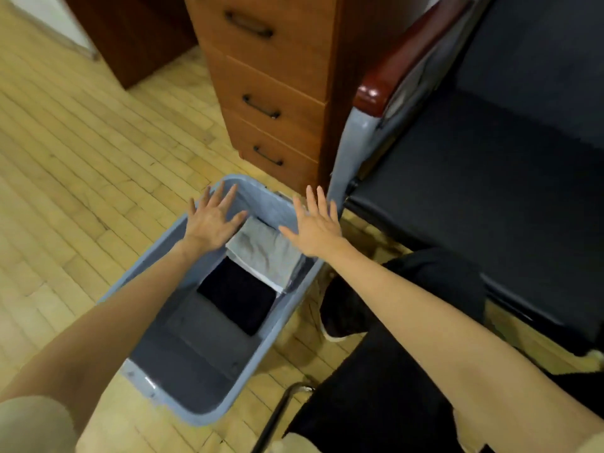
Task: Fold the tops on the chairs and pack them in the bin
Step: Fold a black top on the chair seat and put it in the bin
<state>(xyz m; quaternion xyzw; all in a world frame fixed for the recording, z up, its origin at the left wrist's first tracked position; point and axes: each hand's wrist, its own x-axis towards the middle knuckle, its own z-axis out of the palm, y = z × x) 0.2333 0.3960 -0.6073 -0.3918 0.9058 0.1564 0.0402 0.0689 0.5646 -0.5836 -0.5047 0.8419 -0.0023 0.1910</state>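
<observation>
- One blue-grey plastic bin (153,256) stands on the wooden floor (65,165), just in front of a wooden drawer unit (271,86).
- Three folded tops lie inside the bin: a light grey top (264,253) at the far end, a black top (238,297) beside it in the middle, and a dark grey top (199,325) nearer the camera.
- Two hands are held above the far end of the bin, palms down.
- The left hand (212,220) has its grip wide, fingers spread and straight, holding nothing; it sits over the bin's left wall.
- The right hand (315,227) also has its grip wide, fingers spread, holding nothing; it sits over the bin's right rim.
- One black padded chair (490,152) with a red-brown armrest (392,70) stands to the right of the bin.
- The drawer unit shows three drawers, each with one dark handle (261,107).
- One black shoe (340,308) rests on the floor just right of the bin.
</observation>
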